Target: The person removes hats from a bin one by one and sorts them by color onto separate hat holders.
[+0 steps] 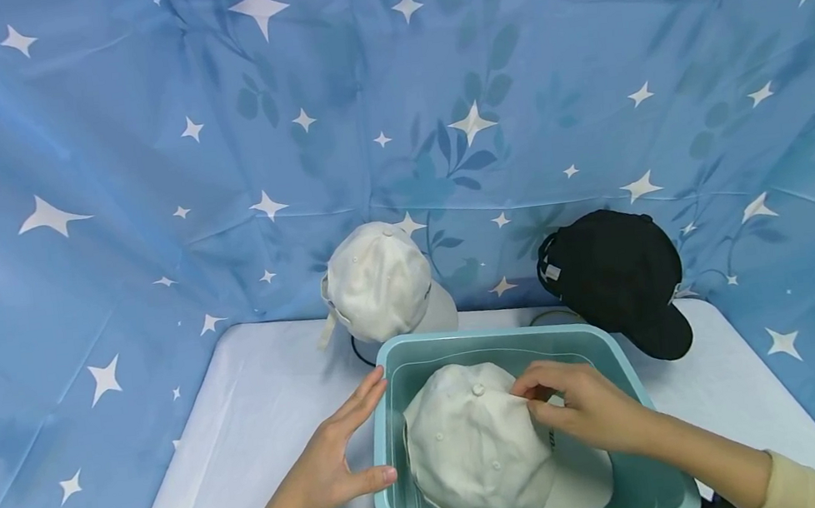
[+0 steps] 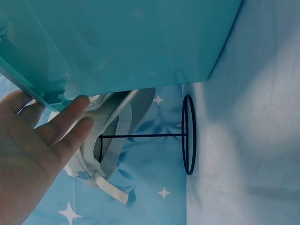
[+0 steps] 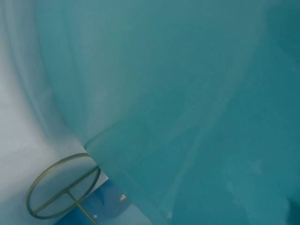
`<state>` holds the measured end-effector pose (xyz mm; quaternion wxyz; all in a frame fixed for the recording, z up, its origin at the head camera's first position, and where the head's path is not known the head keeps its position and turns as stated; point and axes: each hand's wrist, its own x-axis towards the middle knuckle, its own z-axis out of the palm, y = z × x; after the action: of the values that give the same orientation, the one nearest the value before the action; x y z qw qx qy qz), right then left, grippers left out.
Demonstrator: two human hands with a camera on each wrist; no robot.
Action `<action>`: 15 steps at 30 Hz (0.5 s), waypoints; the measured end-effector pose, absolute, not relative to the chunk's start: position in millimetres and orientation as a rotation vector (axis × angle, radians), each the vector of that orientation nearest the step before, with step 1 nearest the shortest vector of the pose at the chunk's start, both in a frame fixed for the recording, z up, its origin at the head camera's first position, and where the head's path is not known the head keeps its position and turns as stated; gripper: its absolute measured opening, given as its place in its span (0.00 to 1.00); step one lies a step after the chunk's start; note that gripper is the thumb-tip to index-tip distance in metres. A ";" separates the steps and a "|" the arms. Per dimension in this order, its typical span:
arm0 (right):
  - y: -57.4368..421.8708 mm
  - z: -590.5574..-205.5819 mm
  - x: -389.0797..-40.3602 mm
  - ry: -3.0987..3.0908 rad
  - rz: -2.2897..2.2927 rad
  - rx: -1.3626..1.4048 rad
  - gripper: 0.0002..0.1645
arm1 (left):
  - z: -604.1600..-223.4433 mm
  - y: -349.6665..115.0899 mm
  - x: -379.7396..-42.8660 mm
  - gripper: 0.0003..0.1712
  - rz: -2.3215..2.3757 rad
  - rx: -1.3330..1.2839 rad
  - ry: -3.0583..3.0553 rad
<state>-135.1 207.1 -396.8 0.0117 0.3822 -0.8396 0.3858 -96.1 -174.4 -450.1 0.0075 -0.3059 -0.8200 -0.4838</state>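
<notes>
A white baseball cap (image 1: 478, 443) lies in a teal plastic bin (image 1: 641, 378), its crown up and its brim toward the lower right. My right hand (image 1: 583, 403) reaches over the bin's right side, and its thumb and curled fingers pinch the cap's crown near the front. At the bin's left rim my left hand (image 1: 326, 463) is spread, with fingers straight and thumb apart. The left wrist view shows those fingertips (image 2: 77, 105) right at the bin's edge. In the right wrist view the bin wall (image 3: 187, 93) fills most of the picture and hides my right hand.
Behind the bin, a second white cap (image 1: 379, 282) sits on a black wire stand (image 2: 189, 135). A black cap (image 1: 617, 276) is at the back right, near a brass-coloured ring base (image 3: 63, 187). A blue star-patterned cloth (image 1: 139, 150) hangs behind the white table (image 1: 272, 387).
</notes>
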 end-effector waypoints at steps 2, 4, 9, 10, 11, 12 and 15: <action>208.2 -393.4 -134.8 -2.599 1.192 1.194 0.25 | -450.3 -174.5 -96.0 0.54 -1.512 -0.955 -2.562; 209.4 -389.4 -134.5 -2.576 1.184 1.200 0.27 | -450.5 -174.5 -95.9 0.53 -1.517 -0.953 -2.561; 211.6 -379.7 -135.1 -2.519 1.158 1.222 0.28 | -451.0 -174.7 -95.7 0.53 -1.529 -0.950 -2.564; 212.1 -378.1 -135.4 -2.512 1.152 1.223 0.28 | -451.2 -174.7 -95.6 0.53 -1.530 -0.949 -2.565; 212.7 -376.6 -135.7 -2.508 1.146 1.222 0.28 | -451.2 -174.7 -95.6 0.53 -1.531 -0.949 -2.565; 213.3 -375.1 -136.1 -2.507 1.142 1.220 0.28 | -451.3 -174.8 -95.7 0.53 -1.532 -0.950 -2.564; 215.7 -370.7 -137.0 -2.516 1.142 1.203 0.28 | -451.1 -174.8 -96.0 0.53 -1.538 -0.950 -2.565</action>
<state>-137.0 215.7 -370.7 0.0639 0.3984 -0.8331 0.3783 -96.0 -174.8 -451.1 0.0019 -0.3027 -0.8174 -0.4902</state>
